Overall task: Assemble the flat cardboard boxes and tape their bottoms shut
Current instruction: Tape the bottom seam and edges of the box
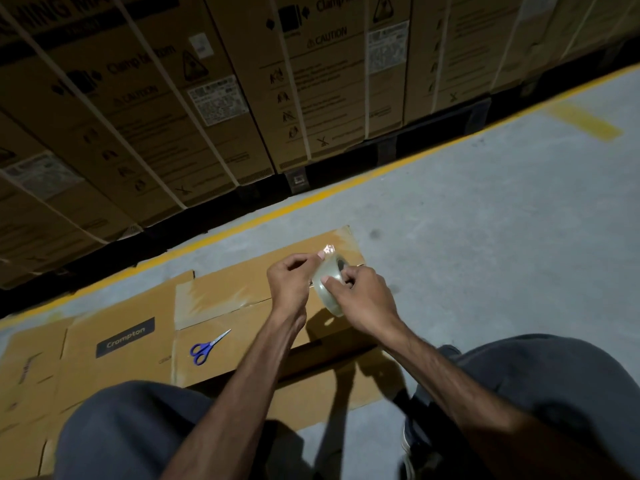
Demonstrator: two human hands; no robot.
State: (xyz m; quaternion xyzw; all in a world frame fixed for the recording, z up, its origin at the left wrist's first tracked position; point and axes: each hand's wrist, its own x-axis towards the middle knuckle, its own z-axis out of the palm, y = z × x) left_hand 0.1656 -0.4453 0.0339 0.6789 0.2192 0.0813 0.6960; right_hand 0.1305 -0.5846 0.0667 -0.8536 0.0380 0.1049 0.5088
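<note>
Two hands: right hand (362,299) grips tape roll (328,287), left hand (289,284) pinches its end
Box (242,306): beneath, scissors (207,346) resting on it

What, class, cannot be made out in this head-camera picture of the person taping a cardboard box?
- Tape roll: its free end, hidden by the left hand and glare.
- Box: centre seam under the hands; right hand covers it.
- Flat cardboard: cut off by the left edge.
- Stacked cartons: label print too small and dim.
</note>
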